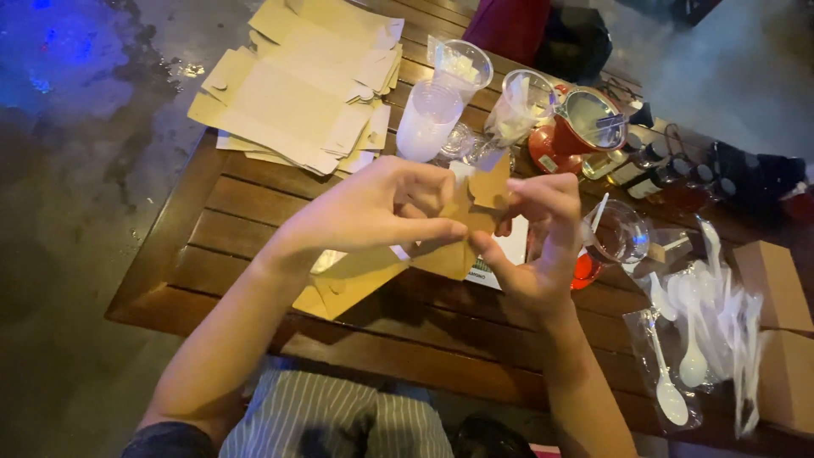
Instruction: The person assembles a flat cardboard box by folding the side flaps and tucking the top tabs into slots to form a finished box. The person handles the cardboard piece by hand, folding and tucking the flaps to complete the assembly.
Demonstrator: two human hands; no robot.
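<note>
Slatted dark wood forms the table, set over a wet grey floor, where a flat brown cardboard box blank is held up above the boards between two bare hands. The left hand is closed on the blank's upper left part, its forefinger laid along the card toward the other hand; the right hand is closed on the right side, thumb beneath and fingers curled over a raised flap. The blank seems to be lifted clear of the boards so that its panels can be bent. Its long axis is seen running from the lower left, where a loose panel droops toward the table, up to the right, where the flap stands near the fingertips. A stack of unfolded blanks is piled at the far left. Clear plastic cups are set just beyond the hands, a red jug beside them. Wrapped white plastic spoons are heaped at the right, beside folded brown boxes.
</note>
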